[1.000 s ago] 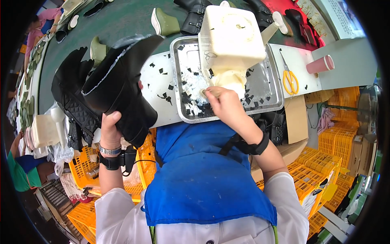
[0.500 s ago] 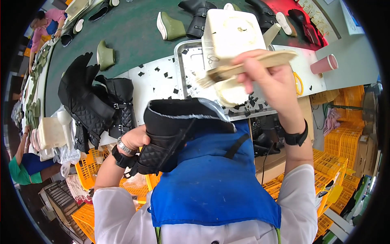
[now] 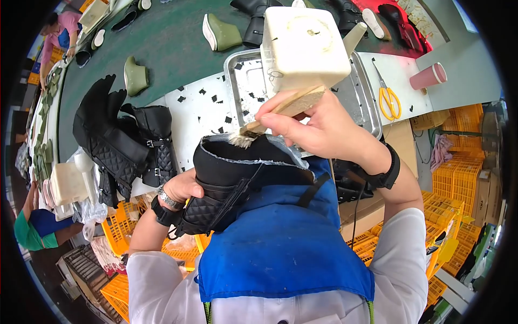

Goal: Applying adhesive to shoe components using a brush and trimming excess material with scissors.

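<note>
My left hand [image 3: 183,189] is closed around the quilted shaft of a black boot upper [image 3: 232,181], held tilted in front of my blue apron. The upper's wide opening faces up and away from me, its edge lined with a whitish band. In my right hand [image 3: 318,121] is a flat wooden-handled brush [image 3: 294,103], gripped between thumb and fingers. Its pale bristles are at the far edge of the opening, seemingly touching it. Behind the brush, a cream-coloured block-like container [image 3: 305,46] stands in a metal tray [image 3: 369,92].
More black boot uppers [image 3: 116,140] lie left on the table. Small black scraps dot the white surface. Yellow-handled scissors [image 3: 388,102] and a pink cup [image 3: 428,76] are at right. Green boots [image 3: 135,76] stand on the green belt [image 3: 172,48]. Orange crates [image 3: 450,210] are below; other people work at far left.
My right hand has brought the brush down and left, from over the tray to the boot upper's far edge. The left hand still holds the upper, nearly in place.
</note>
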A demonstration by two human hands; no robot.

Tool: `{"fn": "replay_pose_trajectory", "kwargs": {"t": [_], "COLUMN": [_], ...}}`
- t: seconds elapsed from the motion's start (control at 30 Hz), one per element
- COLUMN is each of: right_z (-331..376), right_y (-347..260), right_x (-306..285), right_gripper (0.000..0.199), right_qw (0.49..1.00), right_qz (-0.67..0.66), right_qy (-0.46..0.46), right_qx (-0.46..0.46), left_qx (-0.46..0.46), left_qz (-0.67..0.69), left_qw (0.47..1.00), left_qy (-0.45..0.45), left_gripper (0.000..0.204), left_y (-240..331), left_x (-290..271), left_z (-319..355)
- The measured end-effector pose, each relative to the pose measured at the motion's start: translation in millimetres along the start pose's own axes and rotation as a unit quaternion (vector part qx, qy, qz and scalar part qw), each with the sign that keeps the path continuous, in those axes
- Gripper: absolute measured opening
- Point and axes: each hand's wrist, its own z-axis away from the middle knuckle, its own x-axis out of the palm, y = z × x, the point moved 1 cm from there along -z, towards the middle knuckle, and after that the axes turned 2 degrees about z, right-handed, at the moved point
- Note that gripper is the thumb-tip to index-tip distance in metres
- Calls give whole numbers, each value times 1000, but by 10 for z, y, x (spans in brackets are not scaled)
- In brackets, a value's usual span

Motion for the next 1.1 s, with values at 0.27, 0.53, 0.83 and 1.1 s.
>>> {"fn": "replay_pose_trajectory", "kwargs": {"t": [0.27, 0.53, 0.83, 1.1], "right_z": [81, 5, -43, -54], "right_y": [47, 31, 46, -84], "right_x": [-160, -62, 71, -230], "right_gripper": [14, 20, 14, 25], "right_qw": [994, 986, 996, 988], "right_qz": [92, 165, 25, -90], "right_qy": [-11, -12, 3, 121], "right_qx": [64, -22, -90, -33], "left_qx": [13, -16, 3, 54], "left_qz": [5, -1, 50, 34], "left_qw": [999, 999, 997, 998], "left_qy": [-44, -43, -61, 9], "left_gripper": [87, 91, 89, 88], "left_y": [-39, -36, -49, -76], "left_x": [-83, -46, -15, -232], "left_z": [-28, -48, -26, 188]}}
